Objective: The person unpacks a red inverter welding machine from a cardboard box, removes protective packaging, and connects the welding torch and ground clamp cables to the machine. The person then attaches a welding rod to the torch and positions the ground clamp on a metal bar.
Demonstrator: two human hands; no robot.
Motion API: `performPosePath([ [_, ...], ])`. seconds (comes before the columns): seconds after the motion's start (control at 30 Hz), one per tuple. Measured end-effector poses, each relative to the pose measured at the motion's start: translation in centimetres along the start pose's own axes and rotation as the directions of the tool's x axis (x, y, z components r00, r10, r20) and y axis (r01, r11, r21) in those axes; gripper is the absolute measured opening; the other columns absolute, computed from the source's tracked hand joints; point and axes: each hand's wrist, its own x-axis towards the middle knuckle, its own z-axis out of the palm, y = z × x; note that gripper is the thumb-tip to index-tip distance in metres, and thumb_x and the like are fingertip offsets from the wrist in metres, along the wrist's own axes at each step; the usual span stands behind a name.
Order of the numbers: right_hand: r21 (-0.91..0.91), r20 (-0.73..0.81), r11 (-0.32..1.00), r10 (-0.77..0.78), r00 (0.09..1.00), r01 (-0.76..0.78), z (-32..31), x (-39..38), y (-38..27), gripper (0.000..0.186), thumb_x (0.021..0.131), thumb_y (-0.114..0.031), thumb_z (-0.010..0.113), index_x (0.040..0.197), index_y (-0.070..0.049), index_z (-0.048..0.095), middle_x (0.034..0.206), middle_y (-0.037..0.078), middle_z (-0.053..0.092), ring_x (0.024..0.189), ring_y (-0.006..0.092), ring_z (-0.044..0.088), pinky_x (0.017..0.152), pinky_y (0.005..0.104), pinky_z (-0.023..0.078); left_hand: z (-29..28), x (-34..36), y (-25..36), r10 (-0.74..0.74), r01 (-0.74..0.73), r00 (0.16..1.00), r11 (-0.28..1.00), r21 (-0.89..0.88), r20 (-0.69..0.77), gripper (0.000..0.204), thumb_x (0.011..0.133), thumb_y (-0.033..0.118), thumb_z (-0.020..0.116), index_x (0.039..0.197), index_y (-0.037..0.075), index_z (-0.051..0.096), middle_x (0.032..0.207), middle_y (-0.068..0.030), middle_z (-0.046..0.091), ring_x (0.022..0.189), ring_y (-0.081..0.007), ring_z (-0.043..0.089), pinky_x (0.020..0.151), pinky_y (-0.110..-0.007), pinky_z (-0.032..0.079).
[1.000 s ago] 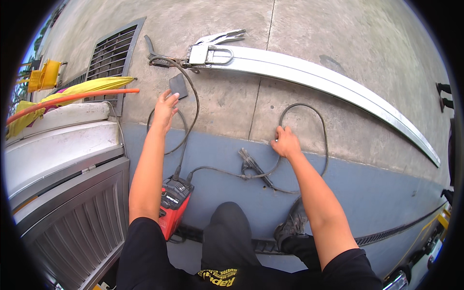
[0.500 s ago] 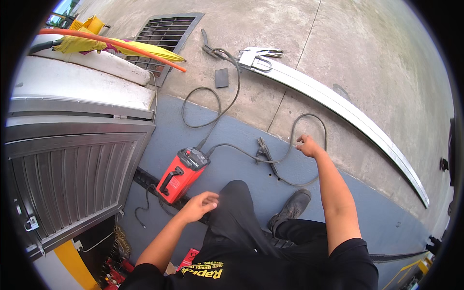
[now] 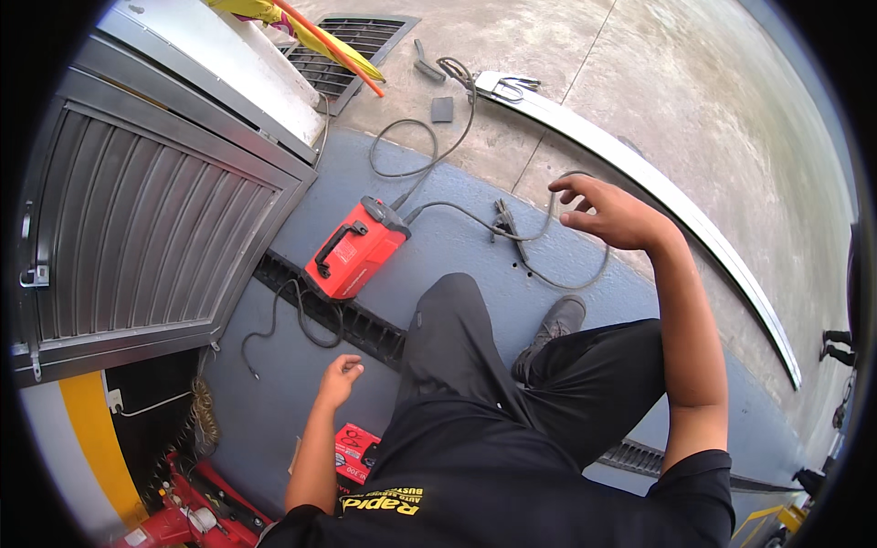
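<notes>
My left hand (image 3: pixel 339 381) hangs above the floor beside my thigh, fingers loosely curled and nothing visible in them. My right hand (image 3: pixel 610 215) is raised over the right side, its fingers bent and apart, empty. Forward of my left hand stands a red welding machine (image 3: pixel 352 256) with a black carry handle. From it, one dark cable runs forward to an electrode holder (image 3: pixel 427 64) on the concrete. Another loops rightward to a ground clamp (image 3: pixel 508 222) on the blue floor, near my shoe. A power cord (image 3: pixel 273 332) trails behind the machine.
A long silver metal rail (image 3: pixel 639 173) lies across the concrete. A small dark square plate (image 3: pixel 442 110) is near its end. A grey louvred metal door (image 3: pixel 155 219) stands left. A drain channel (image 3: pixel 370 340) crosses the floor. A red box (image 3: pixel 352 452) and red jack (image 3: pixel 187 511) lie behind.
My view has shifted, with the welding machine appearing higher and more upright. My right hand has risen closer to me; my left has drawn back from my knee.
</notes>
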Motion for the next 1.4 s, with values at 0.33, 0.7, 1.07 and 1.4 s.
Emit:
performPosePath([
  [0.33,-0.391,0.251,0.917,0.187,0.950,-0.077,6.2,0.4,-4.3,0.061,0.096,-0.039,0.065,0.144,-0.005,0.052,0.134,0.021,0.064,0.126,0.0362,0.060,0.107,0.0449,0.046,-2.3,8.5,-13.2,-0.347,0.381,0.922,0.895,0.232,-0.172,0.073,0.086,0.033,0.077,0.144,-0.002,0.050,0.143,-0.0261,0.056,0.137,-0.0385,0.050,0.113,-0.043,0.041],
  [0.7,-0.303,0.355,0.946,0.223,0.908,-0.114,9.2,2.7,-7.7,0.058,0.099,-0.038,0.064,0.147,-0.008,0.051,0.133,0.016,0.066,0.123,0.0331,0.062,0.105,0.0420,0.047,6.3,9.7,-21.0,-0.564,0.572,0.820,0.794,0.205,-0.103,0.122,0.081,0.041,0.082,0.164,0.021,-0.005,0.166,-0.0326,-0.002,0.152,-0.0454,0.023,0.122,-0.047,0.032],
  [1.07,-0.303,0.338,0.854,0.512,0.790,-0.424,9.9,8.2,-0.6,0.047,0.101,-0.026,0.061,0.141,-0.004,0.055,0.117,0.011,0.071,0.093,0.0215,0.072,0.076,0.0381,0.056,6.9,9.0,-19.8,-0.538,0.548,0.833,0.835,0.048,-0.131,0.121,0.075,0.065,0.076,0.165,0.022,0.008,0.166,-0.0330,-0.003,0.148,-0.0504,0.030,0.119,-0.050,0.035],
  [1.4,-0.151,0.168,0.887,0.459,0.873,-0.437,6.6,11.6,-2.8,0.048,0.100,-0.032,0.058,0.142,-0.008,0.053,0.114,0.007,0.069,0.086,0.0178,0.066,0.076,0.0395,0.052,6.4,9.2,-18.0,-0.555,0.557,0.823,0.830,-0.011,-0.120,0.103,0.085,0.046,0.070,0.165,0.017,0.011,0.165,-0.0348,-0.003,0.144,-0.0505,0.037,0.114,-0.053,0.041],
])
